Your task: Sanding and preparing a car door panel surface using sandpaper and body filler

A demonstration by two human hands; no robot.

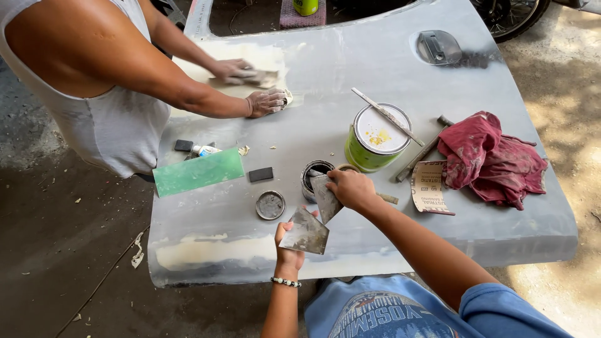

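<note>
Nearest the camera, the left hand [289,249] grips a flat metal scraper [305,233] by its lower edge, fingers closed around it, blade face up and smeared grey. Just above it the right hand [352,189] is clenched on a second scraper [326,197], whose blade touches the corner of the first and reaches toward a small open tin [315,173]. By the look of it, filler is being taken from the tin and worked between the two blades; the next move would call for a steady wipe of one edge across the other without dropping paste on the grey car panel [501,213] that serves as the table.

The tin's lid [270,204] lies just left, with a dark block [261,174] and a green sheet [198,172] beyond. To the right stand a green paint can [374,144] with a stick [387,116] across its top, a folded piece of sandpaper [429,186], and a red rag [491,158].

Farther off, another person's two hands [250,84] press on a pale filler patch [263,59], apparently rubbing it down.

What is inside the tin cannot be made out, and the right hand hides how much paste sits on its blade. The panel's far edge and a wheel at the top are cut off.
</note>
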